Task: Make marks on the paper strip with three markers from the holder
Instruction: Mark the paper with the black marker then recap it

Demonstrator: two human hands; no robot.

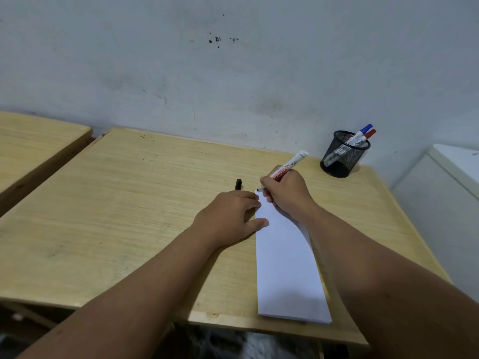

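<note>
A long white paper strip [285, 260] lies on the wooden desk [129, 216], running from the near edge towards the middle. My right hand [287, 194] grips an uncapped white marker [294, 163] with its black tip touching the strip's far left corner. My left hand [229, 215] rests flat on the desk, thumb and fingertips pressing the strip's left edge. The marker's black cap [238, 184] stands on the desk just beyond my left hand. A black mesh holder [343, 155] at the far right corner contains a blue-capped marker [364, 130] and a red-capped marker [368, 135].
A stained pale wall [233, 73] runs right behind the desk. A second wooden desk [33, 146] stands to the left across a narrow gap. A white cabinet [445, 193] sits close to the desk's right side.
</note>
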